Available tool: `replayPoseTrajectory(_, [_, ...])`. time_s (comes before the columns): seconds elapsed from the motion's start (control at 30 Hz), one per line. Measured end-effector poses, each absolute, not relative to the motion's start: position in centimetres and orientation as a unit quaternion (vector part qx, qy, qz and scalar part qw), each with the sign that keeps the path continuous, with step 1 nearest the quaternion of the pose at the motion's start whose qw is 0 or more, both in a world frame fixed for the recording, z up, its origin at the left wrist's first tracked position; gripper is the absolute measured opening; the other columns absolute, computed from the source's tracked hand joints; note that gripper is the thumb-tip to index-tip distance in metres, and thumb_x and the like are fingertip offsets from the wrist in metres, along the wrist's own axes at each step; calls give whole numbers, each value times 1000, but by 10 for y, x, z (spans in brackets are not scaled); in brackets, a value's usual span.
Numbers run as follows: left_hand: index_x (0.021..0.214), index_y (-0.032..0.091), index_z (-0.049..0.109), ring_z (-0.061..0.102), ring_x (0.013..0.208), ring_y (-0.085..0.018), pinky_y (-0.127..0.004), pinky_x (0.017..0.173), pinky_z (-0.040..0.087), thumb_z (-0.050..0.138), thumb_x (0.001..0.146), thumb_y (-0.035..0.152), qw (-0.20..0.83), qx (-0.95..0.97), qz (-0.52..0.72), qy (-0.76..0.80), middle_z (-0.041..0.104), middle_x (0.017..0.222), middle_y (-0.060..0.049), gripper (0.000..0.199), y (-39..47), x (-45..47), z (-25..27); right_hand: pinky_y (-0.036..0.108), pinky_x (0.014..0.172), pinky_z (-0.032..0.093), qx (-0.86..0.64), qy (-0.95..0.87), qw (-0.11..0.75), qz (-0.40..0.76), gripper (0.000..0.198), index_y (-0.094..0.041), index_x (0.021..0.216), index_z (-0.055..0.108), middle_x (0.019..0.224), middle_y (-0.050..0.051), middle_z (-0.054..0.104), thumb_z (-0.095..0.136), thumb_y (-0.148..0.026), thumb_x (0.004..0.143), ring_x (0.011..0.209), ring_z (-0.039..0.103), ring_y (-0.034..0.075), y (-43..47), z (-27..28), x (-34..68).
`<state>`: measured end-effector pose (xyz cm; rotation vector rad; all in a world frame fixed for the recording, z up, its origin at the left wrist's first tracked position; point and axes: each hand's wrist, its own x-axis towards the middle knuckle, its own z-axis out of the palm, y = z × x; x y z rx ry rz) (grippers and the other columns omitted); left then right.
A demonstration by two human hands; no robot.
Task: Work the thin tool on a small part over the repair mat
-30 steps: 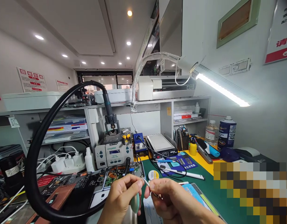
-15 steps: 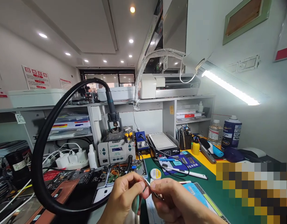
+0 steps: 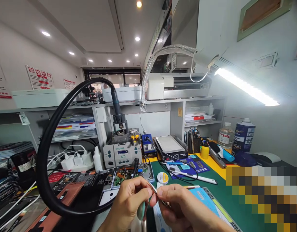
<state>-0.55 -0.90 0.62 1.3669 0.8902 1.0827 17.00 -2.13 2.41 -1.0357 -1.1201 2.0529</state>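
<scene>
Both hands are raised close together over the front of the bench, fingertips almost meeting. Between them is a thin, shiny metal piece (image 3: 152, 186), pinched by the thumb and fingers of my left hand (image 3: 128, 198). My right hand (image 3: 180, 200) pinches the same piece from the other side. Its exact kind is hard to make out, since fingers cover most of it. Under my left fingers hangs a smooth, rounded, pale green part (image 3: 141, 211); whether it belongs to the metal piece I cannot tell. Below the hands lies a blue and white flat pack (image 3: 199, 195).
A hot-air station (image 3: 123, 154) with a looping black hose (image 3: 42, 161) stands behind left. Nearby are an open tray of circuit boards (image 3: 144, 170), a round tin (image 3: 162, 178), a white brush (image 3: 201, 178), a heating plate (image 3: 171, 145) and a yellow bottle (image 3: 204, 150). A lamp (image 3: 247, 87) glows above right.
The view has shifted slightly, so the surroundings sit a little further right. Both hands keep nearly the same grip on the metal piece.
</scene>
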Motion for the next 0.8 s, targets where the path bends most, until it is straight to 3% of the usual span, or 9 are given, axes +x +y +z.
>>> replayPoseTrajectory(0.47, [63,14,64,47,47,-10,-23,45,40,64,77,33,544,605,439,381,62,58,-3,24,-6,-9,7,20,33,3,-386,-422,312,759,17,-19,76,61,45,-8,43,55,-33,83,31,14,3,-22,15,166])
replayPoseTrajectory(0.8, [64,14,65,47,45,-10,-23,47,41,64,76,32,552,606,430,379,66,58,-4,22,-9,-7,10,21,31,-1,-377,-427,346,746,22,-19,69,60,38,-9,44,67,-39,74,26,14,2,-22,10,161])
